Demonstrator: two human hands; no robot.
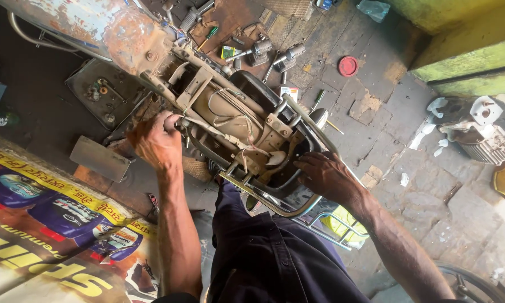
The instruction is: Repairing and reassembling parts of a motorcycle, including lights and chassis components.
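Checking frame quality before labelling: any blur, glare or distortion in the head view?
Head view: left hand and right hand on the stripped scooter frame are sharp; daylight is soft, without harsh shadows; the top-left floor is dark; the pale casting at right is slightly washed out; wide-angle stretch at the edges.

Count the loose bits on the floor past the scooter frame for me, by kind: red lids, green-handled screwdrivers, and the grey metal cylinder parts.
Red round lid: 1
Green-handled screwdrivers: 2
Grey metal cylinder parts: 2
Total: 5
Smaller bits among them are too small to sort.
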